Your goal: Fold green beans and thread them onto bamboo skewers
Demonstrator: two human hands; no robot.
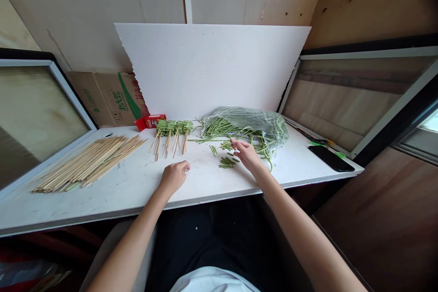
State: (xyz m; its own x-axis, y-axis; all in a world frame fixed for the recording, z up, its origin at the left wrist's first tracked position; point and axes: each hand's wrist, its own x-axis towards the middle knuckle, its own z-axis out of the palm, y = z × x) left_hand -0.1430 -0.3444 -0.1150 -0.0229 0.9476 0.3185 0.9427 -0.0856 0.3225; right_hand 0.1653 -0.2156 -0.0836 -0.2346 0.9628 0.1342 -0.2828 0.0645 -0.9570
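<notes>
My left hand [175, 176] rests over the white table [201, 187], its fingers curled closed; what they hold, if anything, is hidden. My right hand [245, 153] pinches with thumb and forefinger beside a small heap of cut bean pieces [226, 145]; whatever lies between the fingertips is too small to name. More short bean pieces [226, 162] lie just left of that hand. Behind it, long green beans [221, 127] spill from a clear plastic bag [270, 123]. Skewered bean bundles [174, 127] lie in a row beyond my left hand, their sticks pointing toward me.
A big pile of bamboo skewers [89, 159] covers the table's left side. A red box [150, 122] and a cardboard carton [106, 98] stand behind it. A white board [212, 68] leans at the back. A black phone [331, 158] lies near the right edge.
</notes>
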